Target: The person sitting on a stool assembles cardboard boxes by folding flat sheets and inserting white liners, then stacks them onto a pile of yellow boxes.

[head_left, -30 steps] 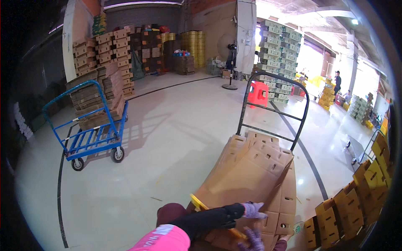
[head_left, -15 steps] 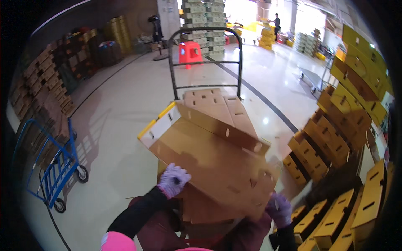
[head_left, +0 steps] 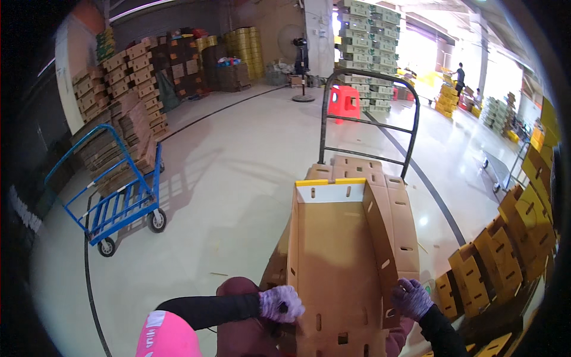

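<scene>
A half-folded cardboard box (head_left: 336,250) lies lengthwise before me, brown inside. Its far end wall (head_left: 333,191) stands up, white inside with a yellow top edge, and both long sides are raised. The near end lies flat, with slots cut in it. My left hand (head_left: 282,304), in a light purple knit glove, is closed at the near left edge of the box. At the right side wall (head_left: 380,238), my right hand (head_left: 411,298), gloved alike, has its fingers curled against the board. Under the box rest flat cardboard sheets (head_left: 401,220) on a cart with a dark handle (head_left: 369,122).
A blue hand truck (head_left: 122,202) with stacked cardboard stands at the left. Folded yellow-brown boxes (head_left: 502,250) are piled on the right. Beyond the cart handle are a red stool (head_left: 345,102) and tall stacks of pale green boxes (head_left: 369,53). Far off, a person (head_left: 460,77) stands near yellow boxes.
The box has turned from slanting to pointing straight away from me, and its left side now stands up. My right hand has moved up along the right wall. My view has swung left.
</scene>
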`<state>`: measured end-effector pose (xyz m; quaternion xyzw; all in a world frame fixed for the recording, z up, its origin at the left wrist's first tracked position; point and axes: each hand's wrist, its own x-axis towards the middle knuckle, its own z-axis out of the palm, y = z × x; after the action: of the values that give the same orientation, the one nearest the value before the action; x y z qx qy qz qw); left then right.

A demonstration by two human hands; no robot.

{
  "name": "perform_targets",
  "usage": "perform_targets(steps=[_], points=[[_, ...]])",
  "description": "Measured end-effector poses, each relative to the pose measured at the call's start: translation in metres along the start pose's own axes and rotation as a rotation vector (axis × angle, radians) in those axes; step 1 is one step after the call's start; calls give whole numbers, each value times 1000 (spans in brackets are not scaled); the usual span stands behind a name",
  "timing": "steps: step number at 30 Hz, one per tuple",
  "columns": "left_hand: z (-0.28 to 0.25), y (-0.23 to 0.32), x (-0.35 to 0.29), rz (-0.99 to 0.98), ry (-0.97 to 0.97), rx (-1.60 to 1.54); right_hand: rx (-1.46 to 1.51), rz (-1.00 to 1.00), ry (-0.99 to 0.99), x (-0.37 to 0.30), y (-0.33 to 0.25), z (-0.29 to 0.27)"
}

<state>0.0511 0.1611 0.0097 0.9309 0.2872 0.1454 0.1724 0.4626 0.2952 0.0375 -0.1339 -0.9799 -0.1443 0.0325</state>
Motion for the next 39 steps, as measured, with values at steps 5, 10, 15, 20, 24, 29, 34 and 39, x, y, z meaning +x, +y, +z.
perform_targets(steps=[5,10,15,20,24,29,34,39], points=[[-5,-21,61,-485,-47,-190,-149,419,-22,66,-34,34],[4,-10,132,-501,16,80,-86,838,-104,104,-47,47],[10,-13,150,-502,-58,82,119,857,295,50,-89,33],[14,-21,148,-478,-4,71,645,1245,290,-35,-211,44],[15,-29,152,-445,-88,17,1233,1148,515,-71,-220,45],[26,-29,165,-197,-278,-81,1061,1179,546,-58,-107,4],[31,-34,160,-223,-439,-450,601,638,373,7,-57,6],[-42,-64,89,-606,-440,-1049,734,830,335,22,-70,25]])
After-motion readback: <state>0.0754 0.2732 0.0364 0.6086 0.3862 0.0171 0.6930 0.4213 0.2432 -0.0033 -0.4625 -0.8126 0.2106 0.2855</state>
